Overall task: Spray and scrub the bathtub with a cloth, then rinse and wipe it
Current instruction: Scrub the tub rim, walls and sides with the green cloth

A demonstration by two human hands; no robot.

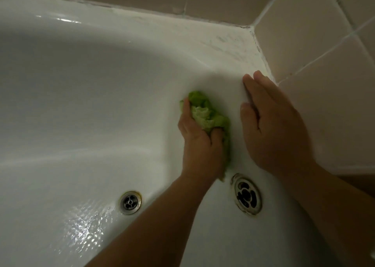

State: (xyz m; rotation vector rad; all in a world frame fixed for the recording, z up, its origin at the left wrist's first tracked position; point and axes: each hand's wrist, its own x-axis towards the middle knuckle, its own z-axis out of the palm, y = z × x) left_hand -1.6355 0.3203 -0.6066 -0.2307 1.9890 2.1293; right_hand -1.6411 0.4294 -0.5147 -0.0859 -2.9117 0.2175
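Two hands are reaching into a white bathtub (pixel 85 96) from the lower edge of the head view, both working near its far right corner. The left hand (pixel 199 142) is gripping a crumpled green cloth (pixel 211 114), fingers curled round it, and is pressing the cloth against the sloped end wall of the tub. Part of the cloth is bunching up above the knuckles, and a strip of it is hanging down along the right side of the hand toward the wrist.

The right hand (pixel 272 124) is lying flat and spread, fingers straight and close together, and is resting on the curved rim of the tub just beside the tiled wall (pixel 316 43). It is holding nothing. The two hands are sitting near each other without touching, with a bare strip of enamel between them.

Below the cloth, a round overflow fitting (pixel 246 194) with a rust-stained ring is sitting in the end wall, just beside the left wrist. To its left, a drain (pixel 130 202) is sitting in the tub floor, and wet patches are glinting on the floor in front of it. Dull smears are showing on the flat corner ledge (pixel 229 41) where the tub is meeting the beige tiles.
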